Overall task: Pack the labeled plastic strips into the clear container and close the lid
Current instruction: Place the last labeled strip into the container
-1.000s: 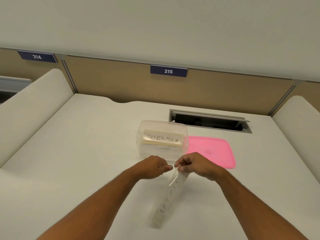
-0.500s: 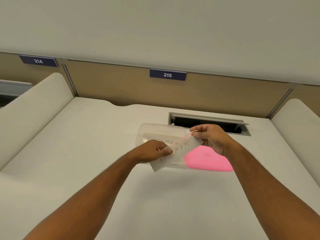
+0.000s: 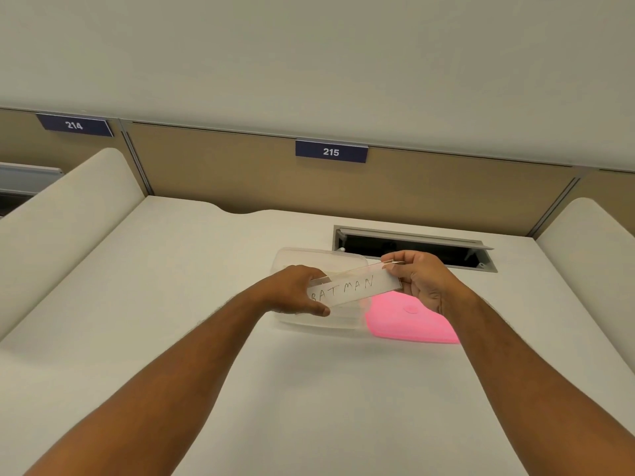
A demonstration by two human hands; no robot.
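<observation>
From my remote seat: a white desk (image 3: 171, 338) fills the lower frame. At centre an open clear container (image 3: 319, 257) sits on it, a pink lid (image 3: 409, 321) just to its right. Held over the container, a clear strip (image 3: 354, 286) marked "BATMAN" tilts up to the right, the left hand (image 3: 292, 290) pinching its lower-left end and the right hand (image 3: 422, 280) its upper-right end.

A clear plastic strip (image 3: 354, 286) handwritten "BATMAN" is held lengthwise, its right end tilted higher, above the open clear container (image 3: 319, 261), pinched at either end by the left hand (image 3: 295, 290) and right hand (image 3: 421, 280). The container sits lidless on the worktop (image 3: 171, 304). Its pink lid (image 3: 409, 321) lies flat just beside it on the right.
</observation>
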